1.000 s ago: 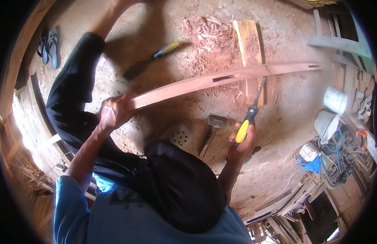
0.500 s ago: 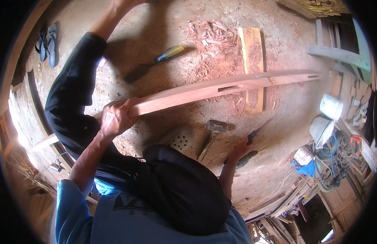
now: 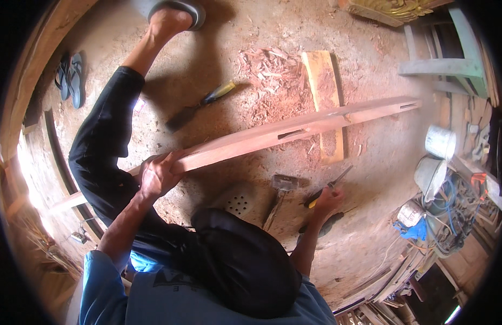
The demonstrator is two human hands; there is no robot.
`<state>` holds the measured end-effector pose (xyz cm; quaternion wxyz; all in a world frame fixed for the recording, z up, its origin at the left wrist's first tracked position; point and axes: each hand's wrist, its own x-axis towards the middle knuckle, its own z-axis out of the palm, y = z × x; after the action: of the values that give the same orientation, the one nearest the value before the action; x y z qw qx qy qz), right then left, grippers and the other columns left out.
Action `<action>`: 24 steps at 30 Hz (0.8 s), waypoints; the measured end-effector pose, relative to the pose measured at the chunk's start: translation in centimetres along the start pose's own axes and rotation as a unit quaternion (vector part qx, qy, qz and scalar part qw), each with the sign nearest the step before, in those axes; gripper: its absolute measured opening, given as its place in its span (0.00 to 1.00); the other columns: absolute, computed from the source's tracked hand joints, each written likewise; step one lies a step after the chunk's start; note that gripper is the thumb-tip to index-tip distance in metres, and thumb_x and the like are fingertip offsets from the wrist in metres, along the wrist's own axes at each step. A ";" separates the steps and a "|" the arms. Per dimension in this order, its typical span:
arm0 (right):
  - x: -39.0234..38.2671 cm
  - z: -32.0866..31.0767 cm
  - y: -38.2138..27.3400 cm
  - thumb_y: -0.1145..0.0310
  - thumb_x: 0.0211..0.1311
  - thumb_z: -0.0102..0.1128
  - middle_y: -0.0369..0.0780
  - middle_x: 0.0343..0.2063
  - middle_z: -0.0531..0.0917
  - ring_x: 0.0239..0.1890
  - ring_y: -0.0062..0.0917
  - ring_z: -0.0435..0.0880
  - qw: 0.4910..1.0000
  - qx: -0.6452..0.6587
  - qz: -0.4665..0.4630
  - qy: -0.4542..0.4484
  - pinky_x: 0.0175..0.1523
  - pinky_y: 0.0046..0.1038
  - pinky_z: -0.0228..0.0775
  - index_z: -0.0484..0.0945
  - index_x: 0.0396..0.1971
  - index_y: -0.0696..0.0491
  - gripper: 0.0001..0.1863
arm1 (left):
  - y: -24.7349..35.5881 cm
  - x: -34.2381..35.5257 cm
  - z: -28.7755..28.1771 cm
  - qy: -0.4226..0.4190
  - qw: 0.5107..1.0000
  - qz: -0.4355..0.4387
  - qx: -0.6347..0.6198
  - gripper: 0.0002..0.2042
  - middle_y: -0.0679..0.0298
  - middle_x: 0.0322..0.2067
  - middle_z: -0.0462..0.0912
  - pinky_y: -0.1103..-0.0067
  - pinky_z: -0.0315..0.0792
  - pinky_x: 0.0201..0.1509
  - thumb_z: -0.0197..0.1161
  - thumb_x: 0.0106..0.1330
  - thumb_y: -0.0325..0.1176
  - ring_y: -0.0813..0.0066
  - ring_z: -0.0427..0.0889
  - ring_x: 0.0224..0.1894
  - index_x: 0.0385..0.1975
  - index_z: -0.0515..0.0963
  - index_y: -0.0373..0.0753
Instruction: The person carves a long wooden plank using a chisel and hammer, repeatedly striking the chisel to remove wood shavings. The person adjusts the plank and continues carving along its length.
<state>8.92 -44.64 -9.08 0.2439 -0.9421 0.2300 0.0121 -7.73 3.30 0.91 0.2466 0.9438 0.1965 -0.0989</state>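
Two hands work over a bare reddish dirt floor (image 3: 218, 49) strewn with a heap of pale wood shavings (image 3: 272, 76). Around the floor's edge stand a greenish wooden frame (image 3: 446, 65), two pale buckets (image 3: 439, 142) and a tangle of blue cords and clutter (image 3: 440, 227); a pair of dark sandals (image 3: 69, 76) lies at the far left.

A long, reddish wooden beam with cut slots (image 3: 272, 135) runs slantwise across the floor, its far end crossing over a short pale plank (image 3: 324, 97). The left hand (image 3: 159, 176) closes its grip around the near end of the beam, fingers wrapped over the top edge. The right hand (image 3: 328, 200) lies well apart from the beam, low on the floor, its grip closed on a yellow-handled chisel (image 3: 327, 192) whose metal blade points toward the plank. Just to the left of that hand rests a steel-headed hammer with wooden handle (image 3: 281, 189). A second chisel with yellow and dark handle (image 3: 205, 103) lies beyond the beam, near the person's outstretched leg in dark trousers (image 3: 105, 135).
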 end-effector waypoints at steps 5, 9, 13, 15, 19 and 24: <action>-1.3 -1.2 1.0 0.56 0.59 0.70 0.50 0.43 0.80 0.46 0.43 0.80 0.989 -0.099 0.041 -0.104 0.53 0.42 0.71 0.73 0.50 0.63 0.29 | 0.0 0.0 -0.1 -0.015 1.000 -0.010 -0.004 0.26 0.56 0.37 0.89 0.64 0.82 0.46 0.79 0.48 0.37 0.55 0.89 0.39 0.51 0.81 0.46; -3.0 -2.0 1.7 0.56 0.59 0.71 0.44 0.33 0.80 0.36 0.36 0.80 0.988 -0.007 0.076 -0.134 0.46 0.39 0.73 0.75 0.48 0.63 0.27 | 0.2 0.3 -0.5 0.023 0.999 0.030 -0.015 0.22 0.55 0.35 0.88 0.64 0.83 0.41 0.70 0.53 0.33 0.54 0.88 0.34 0.51 0.81 0.46; -4.0 -5.4 -0.8 0.61 0.62 0.70 0.36 0.26 0.78 0.25 0.23 0.75 0.961 0.191 0.191 -0.060 0.34 0.28 0.70 0.79 0.45 0.59 0.19 | 0.4 0.4 -0.7 0.011 1.000 0.011 -0.021 0.20 0.56 0.34 0.88 0.65 0.83 0.42 0.69 0.53 0.32 0.56 0.88 0.35 0.49 0.82 0.48; -3.2 -8.3 -3.5 0.64 0.64 0.68 0.34 0.24 0.76 0.24 0.18 0.72 0.969 0.206 0.131 -0.035 0.31 0.22 0.66 0.80 0.46 0.58 0.16 | 0.3 0.5 -0.6 0.035 0.998 0.034 -0.029 0.20 0.56 0.34 0.88 0.65 0.83 0.42 0.69 0.53 0.32 0.56 0.88 0.35 0.49 0.82 0.48; 0.6 -14.1 -10.1 0.66 0.70 0.62 0.37 0.27 0.76 0.30 0.22 0.76 0.962 0.256 -0.021 0.094 0.34 0.24 0.68 0.79 0.49 0.60 0.15 | 0.0 0.4 -0.3 0.039 0.999 0.034 -0.007 0.19 0.57 0.32 0.88 0.66 0.83 0.39 0.68 0.54 0.32 0.57 0.88 0.32 0.48 0.82 0.47; 3.9 -17.7 -20.0 0.64 0.70 0.53 0.39 0.30 0.73 0.31 0.28 0.74 0.775 0.616 -0.121 0.074 0.37 0.35 0.72 0.72 0.37 0.55 0.10 | -0.1 0.1 -0.1 0.024 0.999 0.016 -0.015 0.22 0.61 0.37 0.88 0.66 0.82 0.44 0.69 0.50 0.30 0.59 0.88 0.37 0.49 0.82 0.48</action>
<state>19.63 -39.01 15.06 0.7534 -0.6089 0.0903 -0.2314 -7.69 3.51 0.94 0.2571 0.9452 0.1888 -0.0697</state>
